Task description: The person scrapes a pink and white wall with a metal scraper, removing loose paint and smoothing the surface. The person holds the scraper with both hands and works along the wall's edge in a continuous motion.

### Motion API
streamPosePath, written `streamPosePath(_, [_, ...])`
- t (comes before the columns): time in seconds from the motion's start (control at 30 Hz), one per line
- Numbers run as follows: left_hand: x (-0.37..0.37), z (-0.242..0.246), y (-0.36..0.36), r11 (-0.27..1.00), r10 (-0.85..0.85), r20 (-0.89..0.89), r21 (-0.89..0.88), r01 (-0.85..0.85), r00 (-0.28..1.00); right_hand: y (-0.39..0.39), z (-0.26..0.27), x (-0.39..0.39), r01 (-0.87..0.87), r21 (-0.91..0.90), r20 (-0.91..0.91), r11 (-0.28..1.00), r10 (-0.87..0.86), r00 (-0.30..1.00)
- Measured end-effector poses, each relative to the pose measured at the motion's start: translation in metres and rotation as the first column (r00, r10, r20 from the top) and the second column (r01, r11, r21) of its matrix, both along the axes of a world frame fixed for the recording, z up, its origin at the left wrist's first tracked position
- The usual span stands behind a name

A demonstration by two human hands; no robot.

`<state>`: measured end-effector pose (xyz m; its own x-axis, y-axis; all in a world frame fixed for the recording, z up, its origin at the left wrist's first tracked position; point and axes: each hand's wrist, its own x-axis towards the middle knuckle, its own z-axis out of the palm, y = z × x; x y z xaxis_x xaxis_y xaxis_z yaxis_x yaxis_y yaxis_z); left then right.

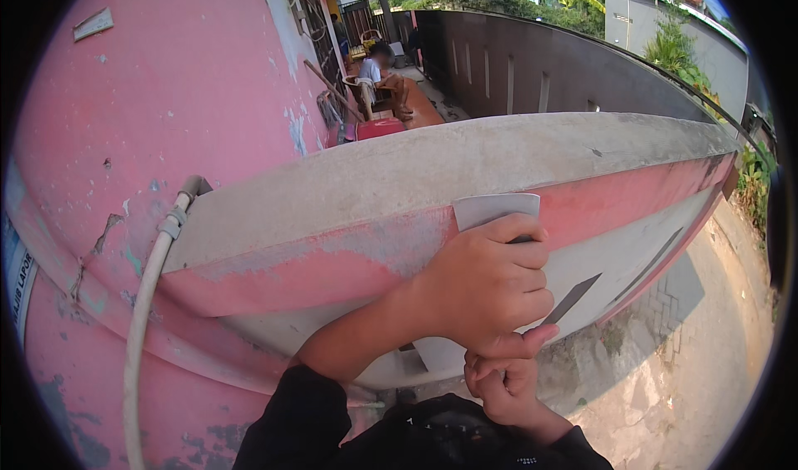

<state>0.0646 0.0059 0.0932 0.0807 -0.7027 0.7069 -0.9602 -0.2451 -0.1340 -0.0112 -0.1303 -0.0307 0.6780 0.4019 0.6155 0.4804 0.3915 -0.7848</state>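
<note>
My left hand point(499, 277) is closed around a scraper, most of whose handle is hidden inside the fist. Its wide, flat metal blade point(497, 209) lies against the pink painted band point(399, 245) just below the top of a low wall. To the left of the blade, paint is gone from a patch point(374, 242) along the band's upper part, leaving a greyish surface. Directly under the left fist, my right hand point(508, 383) has curled fingers and touches the left hand near its thumb. Whether it also grips the handle's end is hidden.
A bare concrete cap point(399, 164) tops the low wall. On the left, a pipe point(146, 302) runs down beside a peeling pink house wall point(168, 83). Beyond the cap, a person point(377, 74) sits on a chair. Paved ground point(629, 370) lies at right.
</note>
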Motion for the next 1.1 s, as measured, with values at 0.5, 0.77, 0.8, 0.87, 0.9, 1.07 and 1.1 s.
streamPosePath(0.5, [-0.008,-0.011,0.001,1.0,-0.006,-0.014,-0.006,0.006,1.0,-0.005,-0.012,-0.017,0.008,-0.057,-0.232,0.998,-0.021,0.973])
streamPosePath(0.77, [-0.004,0.005,0.004,1.0,0.003,0.009,-0.023,-0.002,1.0,0.002,0.003,-0.008,0.047,-0.035,-0.189,0.998,-0.053,0.981])
streamPosePath(0.8, [-0.002,0.004,0.004,1.0,-0.008,0.008,-0.024,0.008,1.0,0.001,0.002,-0.008,0.045,-0.04,-0.204,0.998,-0.052,0.978])
streamPosePath(0.87, [-0.009,-0.01,0.003,1.0,-0.019,-0.044,0.015,0.02,0.999,0.0,-0.008,-0.02,0.031,-0.032,-0.255,0.999,-0.038,0.966])
streamPosePath(0.9, [-0.012,-0.015,0.003,0.999,-0.023,-0.075,0.036,0.026,0.997,-0.001,-0.015,-0.026,0.021,-0.019,-0.299,1.0,-0.026,0.954])
streamPosePath(1.07, [-0.005,0.004,0.002,1.0,0.01,-0.006,0.025,-0.01,1.0,0.002,-0.01,-0.001,0.022,-0.012,-0.047,1.0,-0.023,0.999])
streamPosePath(1.1, [-0.003,0.008,0.003,1.0,0.003,0.005,0.02,-0.003,1.0,0.004,-0.003,-0.002,0.01,0.016,-0.148,1.0,-0.007,0.989])
